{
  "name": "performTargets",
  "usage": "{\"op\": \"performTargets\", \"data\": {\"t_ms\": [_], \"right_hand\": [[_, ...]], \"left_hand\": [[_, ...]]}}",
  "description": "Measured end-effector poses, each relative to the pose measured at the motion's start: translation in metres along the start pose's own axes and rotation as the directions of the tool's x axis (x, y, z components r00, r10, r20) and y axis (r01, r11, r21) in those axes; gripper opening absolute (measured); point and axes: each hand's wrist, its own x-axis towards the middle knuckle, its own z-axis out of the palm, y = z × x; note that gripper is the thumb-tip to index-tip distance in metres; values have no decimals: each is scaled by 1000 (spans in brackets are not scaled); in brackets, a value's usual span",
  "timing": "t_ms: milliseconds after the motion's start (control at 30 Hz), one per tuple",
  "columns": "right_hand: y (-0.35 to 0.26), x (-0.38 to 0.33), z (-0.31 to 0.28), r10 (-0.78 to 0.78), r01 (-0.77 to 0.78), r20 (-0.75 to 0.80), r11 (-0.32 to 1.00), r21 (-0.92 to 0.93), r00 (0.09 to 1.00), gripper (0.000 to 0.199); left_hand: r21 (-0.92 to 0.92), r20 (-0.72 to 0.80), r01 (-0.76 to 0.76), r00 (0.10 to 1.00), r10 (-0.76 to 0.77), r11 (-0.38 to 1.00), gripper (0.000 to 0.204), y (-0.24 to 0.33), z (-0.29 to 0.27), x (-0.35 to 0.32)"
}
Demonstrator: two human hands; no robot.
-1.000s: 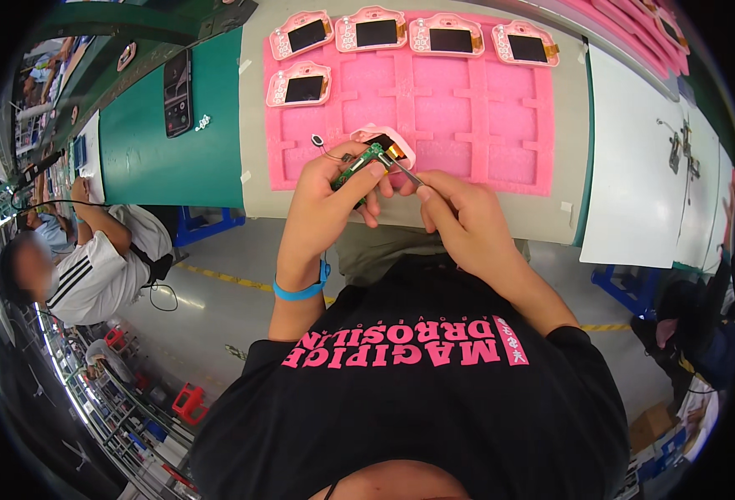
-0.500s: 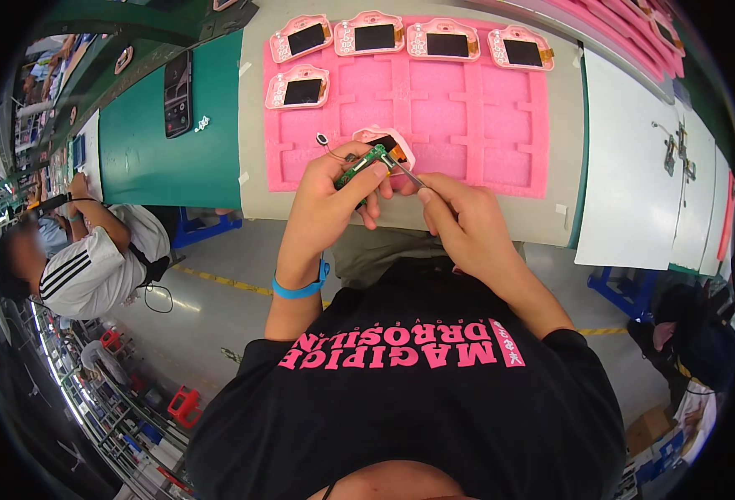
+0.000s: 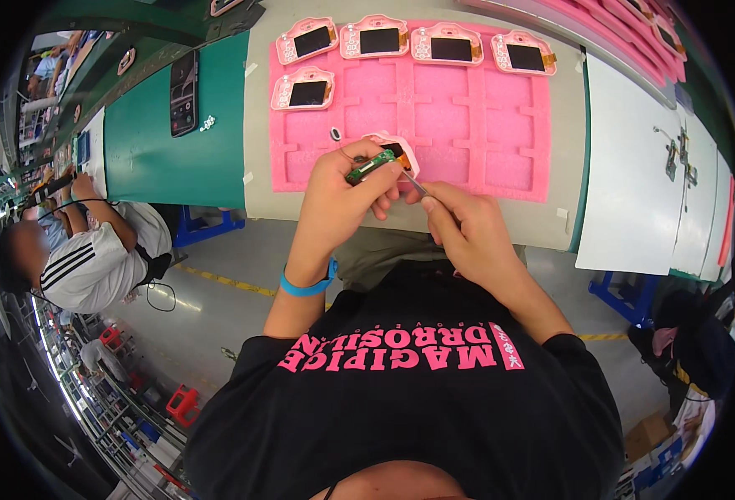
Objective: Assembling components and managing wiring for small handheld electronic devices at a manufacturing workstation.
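Here's the green circuit board [image 3: 371,167], up in the left hand [image 3: 338,196], its long axis slanting from lower left to upper right. The left hand is closed in a pinch, thumb along the board's near side, fingers curled round behind. Over on the right, the right hand [image 3: 463,217] has its fingers drawn together on a slim metal tool [image 3: 415,182], pointing up and left, so tool and board run crosswise, meeting around the board's right end. The left hand is clearly the nearer one; from the right hand, the board lies up and to the left. Whether the tool's tip actually touches it is too small to tell. Just beyond sits a pink casing [image 3: 412,150] with a dark display (partly hidden by the fingers), over the near edge of the pink foam tray [image 3: 472,125].
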Motion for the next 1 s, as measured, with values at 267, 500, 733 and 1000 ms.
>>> {"op": "performTargets", "data": {"t_ms": [267, 500, 733, 1000], "right_hand": [[-16, -18, -42, 157, -160, -55, 986, -53, 986, 26], [-4, 16, -25, -474, 381, -188, 843, -381, 860, 28], [14, 46, -14, -548, 489, -15, 758, -431, 837, 33], [13, 59, -10, -623, 536, 26, 650, -539, 782, 30]], "left_hand": [[310, 60, 32, 997, -53, 950, 27, 34, 23, 13], [215, 180, 131, 969, -171, 968, 49, 45, 9, 19], [109, 125, 99, 986, -112, 989, 54, 34, -3, 0], [148, -24, 36, 999, -33, 988, 44, 10, -33, -17]]}}
